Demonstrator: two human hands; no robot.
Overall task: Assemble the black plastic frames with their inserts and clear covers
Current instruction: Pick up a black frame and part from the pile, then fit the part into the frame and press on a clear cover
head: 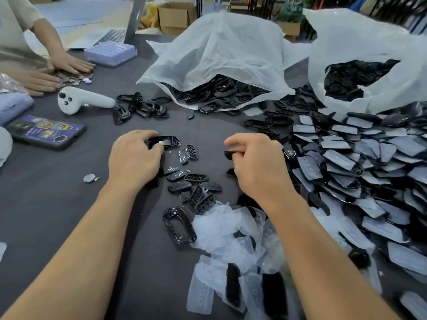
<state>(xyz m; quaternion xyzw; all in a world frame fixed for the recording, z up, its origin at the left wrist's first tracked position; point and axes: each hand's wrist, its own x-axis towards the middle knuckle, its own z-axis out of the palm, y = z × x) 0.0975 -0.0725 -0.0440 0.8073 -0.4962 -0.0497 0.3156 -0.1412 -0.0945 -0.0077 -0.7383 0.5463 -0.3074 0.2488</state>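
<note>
A black frame [164,140] is gripped above the table [57,204] by the left hand [134,158]; a black insert [229,155] is pinched by the right hand [256,162]. Seating appears next, calling for alignment.

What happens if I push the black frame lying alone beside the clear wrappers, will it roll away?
Probably not: the lone frame lies flat on the dark table, so it would likely slide. It is a thin open ring of plastic, so probably light. Its glossy shine suggests it may feel slippery.
</note>
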